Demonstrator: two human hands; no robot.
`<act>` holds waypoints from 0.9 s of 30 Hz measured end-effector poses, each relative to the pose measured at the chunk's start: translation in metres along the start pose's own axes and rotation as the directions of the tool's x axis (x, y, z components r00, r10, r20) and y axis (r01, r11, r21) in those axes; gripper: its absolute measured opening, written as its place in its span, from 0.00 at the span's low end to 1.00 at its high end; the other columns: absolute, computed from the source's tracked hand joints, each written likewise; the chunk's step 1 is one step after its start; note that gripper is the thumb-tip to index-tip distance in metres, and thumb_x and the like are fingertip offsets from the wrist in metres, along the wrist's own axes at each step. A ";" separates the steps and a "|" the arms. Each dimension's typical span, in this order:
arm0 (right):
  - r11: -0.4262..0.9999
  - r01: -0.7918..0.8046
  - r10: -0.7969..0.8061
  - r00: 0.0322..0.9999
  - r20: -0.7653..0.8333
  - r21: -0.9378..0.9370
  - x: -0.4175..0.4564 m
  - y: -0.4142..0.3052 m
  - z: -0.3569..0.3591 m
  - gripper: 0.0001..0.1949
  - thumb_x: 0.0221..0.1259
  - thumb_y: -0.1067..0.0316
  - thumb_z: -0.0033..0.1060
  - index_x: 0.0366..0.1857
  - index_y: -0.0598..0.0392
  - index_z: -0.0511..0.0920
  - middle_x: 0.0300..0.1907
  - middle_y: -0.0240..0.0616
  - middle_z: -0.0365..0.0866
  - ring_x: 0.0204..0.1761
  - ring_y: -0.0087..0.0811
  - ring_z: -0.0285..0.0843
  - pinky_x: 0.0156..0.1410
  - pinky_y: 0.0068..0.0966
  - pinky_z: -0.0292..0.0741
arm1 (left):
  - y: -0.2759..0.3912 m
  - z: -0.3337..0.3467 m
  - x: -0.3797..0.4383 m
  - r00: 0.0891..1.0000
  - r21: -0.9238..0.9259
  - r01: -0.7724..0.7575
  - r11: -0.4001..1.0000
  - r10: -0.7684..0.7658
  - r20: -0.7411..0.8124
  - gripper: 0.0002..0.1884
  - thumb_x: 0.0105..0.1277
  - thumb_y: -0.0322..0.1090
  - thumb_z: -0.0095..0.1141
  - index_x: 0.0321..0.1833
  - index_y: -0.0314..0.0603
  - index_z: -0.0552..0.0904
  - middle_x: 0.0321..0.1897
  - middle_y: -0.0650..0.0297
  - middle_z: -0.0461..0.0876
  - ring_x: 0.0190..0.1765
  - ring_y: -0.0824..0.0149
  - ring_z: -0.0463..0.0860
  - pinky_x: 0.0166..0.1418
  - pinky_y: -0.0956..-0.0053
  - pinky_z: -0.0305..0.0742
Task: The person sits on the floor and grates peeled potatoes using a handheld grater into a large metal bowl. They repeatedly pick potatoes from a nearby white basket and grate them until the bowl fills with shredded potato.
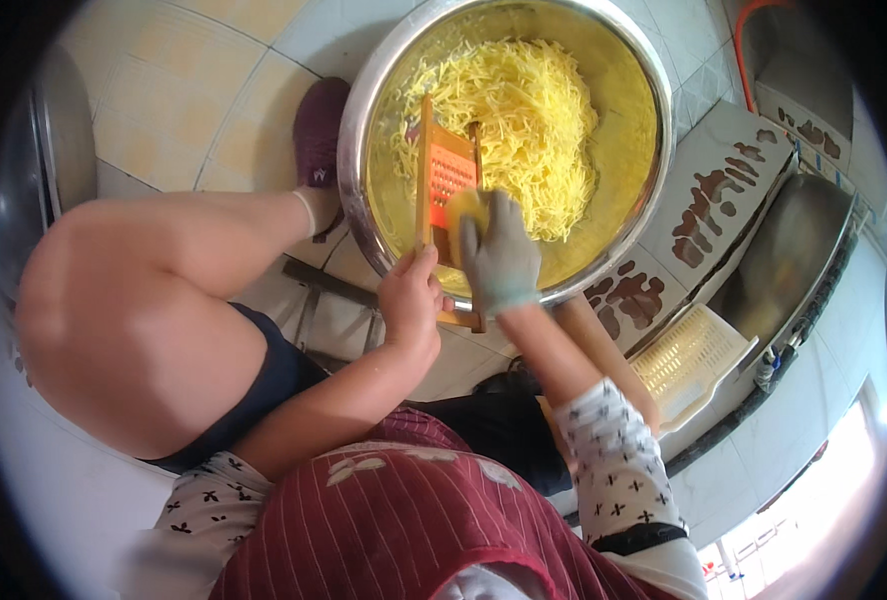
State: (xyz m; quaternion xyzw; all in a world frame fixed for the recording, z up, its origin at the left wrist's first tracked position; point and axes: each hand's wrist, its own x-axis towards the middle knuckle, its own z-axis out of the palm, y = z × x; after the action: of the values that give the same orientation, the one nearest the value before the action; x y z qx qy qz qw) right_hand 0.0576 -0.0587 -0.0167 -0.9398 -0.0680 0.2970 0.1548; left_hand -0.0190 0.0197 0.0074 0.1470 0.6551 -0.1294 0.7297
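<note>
My left hand (412,296), bare, grips the near end of a wooden-framed grater (424,180) with an orange grating plate (451,169). The grater slants down into a large round metal basin (353,142). In a grey glove, my right hand (505,251) presses a yellow, potato-like piece (464,214) against the lower part of the plate; both are slightly blurred. A big heap of pale yellow shreds (533,127) fills the far part of the basin. The grater's far end stands among the shreds, partly hidden by them.
A white perforated plastic basket (687,364) sits at the right, by a dark metal trough or pan (788,247). Stone-patterned tiles (706,202) form a ledge nearby. An orange hose (742,52) curves at upper right. My shoe (320,131) rests left of the basin.
</note>
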 end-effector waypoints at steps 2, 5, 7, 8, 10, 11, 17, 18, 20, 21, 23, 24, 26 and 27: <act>1.000 -0.008 0.008 1.000 -0.007 -0.011 -0.005 0.001 0.000 0.16 0.60 0.55 0.50 0.48 0.50 0.71 0.46 0.48 0.75 0.43 0.51 0.78 0.47 0.43 0.75 | 0.001 0.001 0.001 1.000 0.016 -0.011 1.000 0.011 -0.015 0.07 0.67 0.40 0.52 0.35 0.47 0.75 0.14 0.77 0.55 0.19 0.79 0.58 0.27 0.77 0.62; 0.980 -0.112 0.089 0.986 -0.140 -0.162 0.077 -0.005 0.028 0.14 0.58 0.59 0.53 0.45 0.53 0.72 0.43 0.50 0.73 0.42 0.50 0.77 0.45 0.44 0.75 | 0.004 0.003 -0.003 1.000 0.041 -0.010 0.999 0.009 0.018 0.07 0.67 0.39 0.52 0.35 0.47 0.74 0.14 0.77 0.56 0.18 0.79 0.57 0.27 0.77 0.62; 0.967 -0.151 0.108 0.973 -0.206 -0.207 0.106 -0.001 0.034 0.14 0.57 0.60 0.54 0.44 0.54 0.72 0.44 0.51 0.72 0.46 0.48 0.75 0.47 0.42 0.75 | 0.004 0.007 -0.004 1.000 0.014 0.004 1.000 -0.004 0.024 0.06 0.66 0.37 0.53 0.35 0.44 0.76 0.14 0.76 0.57 0.16 0.79 0.57 0.24 0.78 0.63; 0.966 -0.168 0.131 0.973 -0.188 -0.198 0.110 0.001 0.031 0.14 0.57 0.60 0.54 0.45 0.54 0.72 0.44 0.51 0.72 0.46 0.48 0.75 0.48 0.42 0.74 | 0.004 0.007 -0.004 1.000 -0.003 0.011 1.000 -0.011 0.020 0.06 0.66 0.36 0.53 0.35 0.43 0.77 0.14 0.76 0.57 0.16 0.78 0.57 0.23 0.78 0.63; 0.977 -0.136 0.120 0.987 -0.106 -0.161 0.093 0.005 0.027 0.14 0.57 0.61 0.54 0.46 0.53 0.72 0.44 0.50 0.72 0.46 0.48 0.75 0.48 0.42 0.74 | 0.003 0.004 -0.002 1.000 -0.016 0.012 1.000 -0.012 0.013 0.06 0.66 0.36 0.53 0.35 0.43 0.77 0.14 0.76 0.57 0.16 0.79 0.58 0.23 0.78 0.63; 0.990 -0.066 0.056 0.995 -0.082 -0.124 0.064 0.005 0.023 0.16 0.58 0.59 0.53 0.48 0.52 0.71 0.45 0.51 0.72 0.46 0.50 0.76 0.48 0.43 0.74 | 0.001 0.003 0.000 1.000 -0.034 0.014 0.999 -0.014 0.002 0.06 0.66 0.36 0.53 0.35 0.43 0.77 0.14 0.76 0.57 0.16 0.79 0.58 0.22 0.78 0.63; 0.997 -0.044 0.038 0.996 -0.080 -0.071 0.038 -0.012 0.016 0.13 0.60 0.62 0.52 0.44 0.55 0.71 0.41 0.52 0.72 0.44 0.51 0.76 0.46 0.44 0.74 | -0.001 -0.001 0.002 0.999 0.001 -0.029 1.000 0.029 -0.022 0.07 0.66 0.37 0.53 0.34 0.44 0.77 0.14 0.76 0.58 0.17 0.79 0.59 0.22 0.79 0.62; 0.976 -0.138 0.126 0.989 -0.075 -0.169 0.071 -0.017 0.021 0.12 0.62 0.61 0.50 0.43 0.55 0.72 0.43 0.51 0.73 0.45 0.51 0.76 0.47 0.43 0.74 | 0.000 0.000 0.000 1.000 -0.023 -0.022 0.999 0.022 -0.002 0.07 0.66 0.38 0.53 0.32 0.45 0.76 0.14 0.76 0.58 0.17 0.79 0.59 0.22 0.79 0.62; 0.929 -0.224 0.185 0.971 -0.155 -0.295 0.126 0.001 0.044 0.12 0.63 0.60 0.49 0.44 0.53 0.72 0.44 0.48 0.74 0.45 0.50 0.77 0.47 0.43 0.75 | -0.002 0.004 -0.002 1.000 0.017 0.000 1.000 0.000 0.013 0.07 0.67 0.38 0.53 0.31 0.45 0.76 0.14 0.76 0.58 0.16 0.79 0.59 0.22 0.78 0.63; 0.933 -0.215 0.176 0.972 -0.158 -0.287 0.128 0.006 0.034 0.12 0.63 0.60 0.49 0.45 0.53 0.72 0.43 0.48 0.74 0.45 0.50 0.77 0.46 0.43 0.75 | -0.001 0.009 -0.001 0.999 0.035 0.021 0.999 -0.022 0.030 0.08 0.67 0.38 0.52 0.31 0.45 0.76 0.14 0.76 0.59 0.16 0.78 0.59 0.22 0.78 0.63; 0.957 -0.143 0.126 0.989 -0.083 -0.253 0.102 0.004 0.025 0.12 0.63 0.59 0.49 0.46 0.51 0.72 0.42 0.48 0.74 0.44 0.50 0.77 0.46 0.43 0.75 | 0.002 0.006 -0.003 1.000 0.022 -0.009 1.000 0.009 0.005 0.07 0.66 0.38 0.53 0.31 0.45 0.76 0.14 0.75 0.59 0.16 0.78 0.60 0.21 0.78 0.63; 0.978 -0.080 0.070 0.996 -0.059 -0.194 0.077 0.009 0.021 0.13 0.64 0.57 0.47 0.47 0.52 0.70 0.43 0.51 0.73 0.43 0.53 0.76 0.46 0.46 0.74 | 0.000 0.005 -0.002 1.000 -0.003 -0.015 1.000 0.015 0.000 0.07 0.66 0.38 0.53 0.32 0.45 0.77 0.14 0.75 0.59 0.16 0.78 0.60 0.21 0.78 0.62; 0.996 -0.004 0.004 1.000 0.000 -0.095 0.008 0.012 0.007 0.14 0.64 0.56 0.46 0.46 0.52 0.68 0.43 0.53 0.73 0.42 0.56 0.76 0.45 0.49 0.73 | -0.005 0.004 0.001 1.000 -0.034 -0.025 0.999 0.024 -0.010 0.07 0.66 0.38 0.54 0.32 0.45 0.76 0.13 0.75 0.59 0.16 0.78 0.61 0.21 0.80 0.62; 0.999 -0.006 0.007 1.000 0.013 -0.054 -0.017 0.011 -0.003 0.13 0.63 0.56 0.47 0.45 0.52 0.67 0.43 0.54 0.73 0.40 0.56 0.76 0.43 0.50 0.73 | -0.005 0.005 0.001 0.999 -0.017 -0.032 0.999 0.032 -0.012 0.07 0.66 0.38 0.54 0.31 0.45 0.76 0.13 0.75 0.59 0.16 0.78 0.61 0.21 0.80 0.62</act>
State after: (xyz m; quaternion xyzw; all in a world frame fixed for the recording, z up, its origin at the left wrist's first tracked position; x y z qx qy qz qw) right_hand 0.0461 -0.0732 -0.0084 -0.9419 -0.0741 0.3017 0.1280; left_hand -0.0166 0.0132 0.0069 0.1520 0.6581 -0.1114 0.7290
